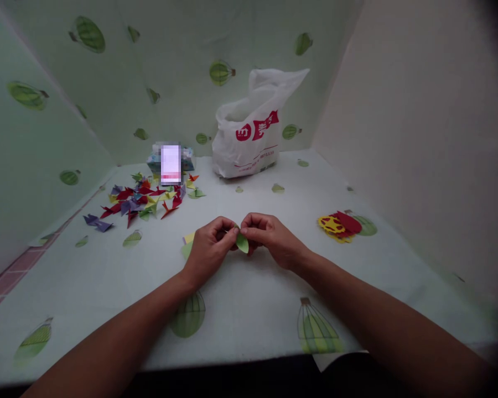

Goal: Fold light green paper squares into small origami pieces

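Observation:
A small piece of folded green paper (243, 243) is held up between my two hands over the middle of the table. My left hand (211, 243) pinches its left side between thumb and forefinger. On the other side my right hand (271, 237) grips it with thumb and curled fingers, close against the left fingertips. The hands hide much of the fold. Under and behind my left hand lie flat paper sheets (186, 250), green and yellow, partly covered by that hand.
Folded paper cranes (128, 205) in several colours are heaped at left. Behind them a phone (171, 164) leans on a tissue box (188, 158). A white plastic bag (247, 143) stands at the back. Red and yellow paper cut-outs (340, 225) lie at right on the balloon-print tablecloth (249, 309).

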Motion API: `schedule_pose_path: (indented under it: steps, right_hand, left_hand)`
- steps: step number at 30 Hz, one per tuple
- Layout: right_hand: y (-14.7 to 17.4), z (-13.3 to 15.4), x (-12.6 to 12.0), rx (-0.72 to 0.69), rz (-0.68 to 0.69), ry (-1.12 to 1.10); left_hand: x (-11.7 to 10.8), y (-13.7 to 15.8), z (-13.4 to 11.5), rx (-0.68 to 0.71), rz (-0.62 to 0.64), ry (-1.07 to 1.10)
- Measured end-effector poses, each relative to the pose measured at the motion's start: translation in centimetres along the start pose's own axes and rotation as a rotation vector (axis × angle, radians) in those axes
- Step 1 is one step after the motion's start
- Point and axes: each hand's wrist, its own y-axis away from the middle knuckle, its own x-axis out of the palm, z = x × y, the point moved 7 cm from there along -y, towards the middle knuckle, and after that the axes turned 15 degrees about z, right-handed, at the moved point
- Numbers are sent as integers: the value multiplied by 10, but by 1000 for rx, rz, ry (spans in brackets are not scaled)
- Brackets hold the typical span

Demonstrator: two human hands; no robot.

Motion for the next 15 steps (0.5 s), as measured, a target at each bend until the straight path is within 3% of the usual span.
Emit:
schedule_pose_path:
  steps: [15]
  right_hand:
    - [0, 1, -1, -18, -40, 41]
  left_hand:
    - [1, -1, -1, 12, 44, -33]
